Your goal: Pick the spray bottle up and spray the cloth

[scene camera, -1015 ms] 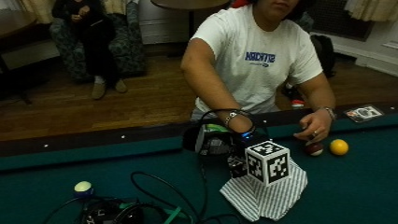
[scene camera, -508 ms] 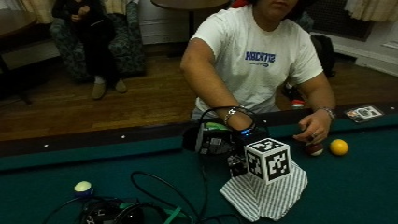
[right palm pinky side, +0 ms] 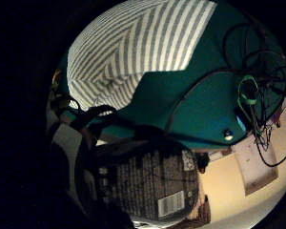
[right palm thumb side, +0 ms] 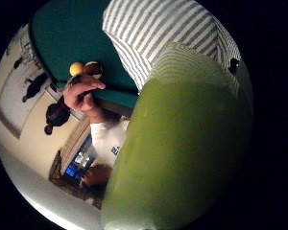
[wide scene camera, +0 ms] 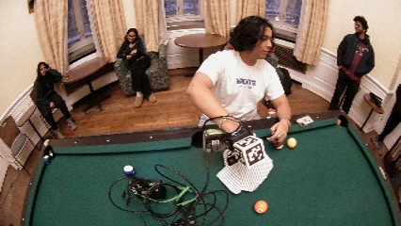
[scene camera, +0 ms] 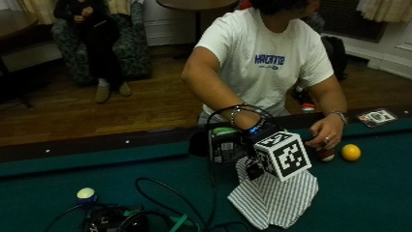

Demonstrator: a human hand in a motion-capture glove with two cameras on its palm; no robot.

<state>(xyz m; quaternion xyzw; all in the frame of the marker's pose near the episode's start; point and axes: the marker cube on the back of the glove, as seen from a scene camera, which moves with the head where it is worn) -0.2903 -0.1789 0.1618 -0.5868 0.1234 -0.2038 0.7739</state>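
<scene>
Right hand [scene camera: 248,140] grips spray bottle [scene camera: 223,144] beside striped cloth [scene camera: 273,195].

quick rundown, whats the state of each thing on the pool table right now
spray bottle: upright, held by the gloved right hand beside the cloth
striped cloth: lying rumpled on the felt
bare left hand: resting on a dark ball
yellow ball: loose on the felt
orange ball: loose on the felt
cables: tangled in a heap
</scene>
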